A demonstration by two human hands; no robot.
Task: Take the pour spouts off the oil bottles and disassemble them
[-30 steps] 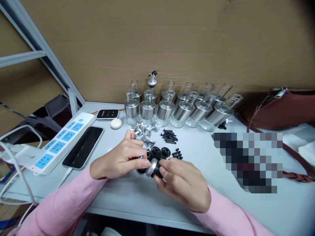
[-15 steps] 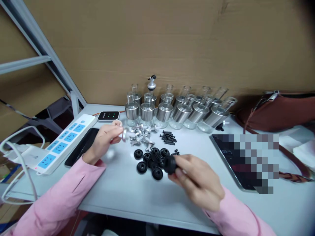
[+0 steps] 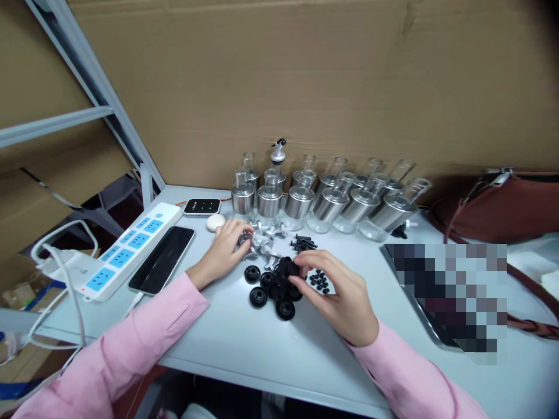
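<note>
My left hand rests at the left side of a pile of silver pourer parts. Its thumb and fingers are apart over the parts, and the fingertips are partly hidden among them. Between the thumb and fingers of my right hand is a black ribbed stopper, held just above a heap of black round stoppers. Small black caps lie under the right hand's fingers. Behind that hand is a bundle of thin black tubes.
Glass bottles with steel sleeves stand in two rows at the back, one topped by a silver pourer. On the left are a phone, a power strip and a white round case. A tablet-like device and brown bag lie right.
The hands have moved apart from a silver and black piece held between them. My left hand carried a silver part left, then came to the silver pile. My right hand kept a black stopper.
</note>
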